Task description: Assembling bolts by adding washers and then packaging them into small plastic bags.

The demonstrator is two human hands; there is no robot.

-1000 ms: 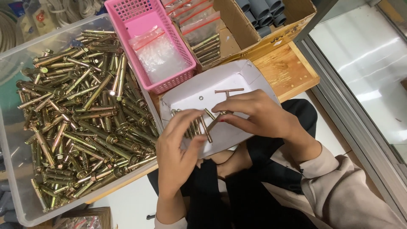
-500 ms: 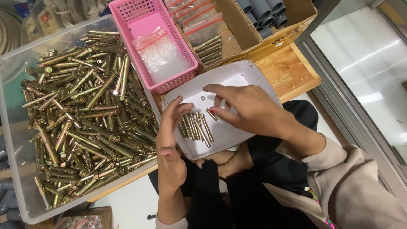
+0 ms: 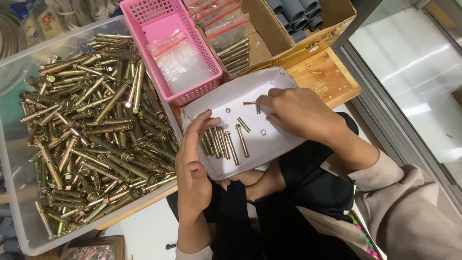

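A white paper tray (image 3: 269,144) rests on my lap, and several brass anchor bolts (image 3: 224,142) lie side by side in it. My left hand (image 3: 192,163) rests against the tray's left edge, fingers spread, beside the row of bolts. At the far side of the tray my right hand (image 3: 298,113) has its fingertips on a single bolt (image 3: 250,103). Small washers (image 3: 263,131) lie loose on the white paper.
A clear plastic bin (image 3: 19,212) full of brass anchor bolts sits to the left. A pink basket (image 3: 166,14) holding small clear bags stands behind the tray. Beyond that, a cardboard box (image 3: 284,43) holds bagged bolts and grey tubes, on a wooden board (image 3: 327,77).
The bundle of bolts my hands held together now lies spread in the tray. My left hand has opened and drawn back to the tray's edge. My right hand has moved to the far bolt.
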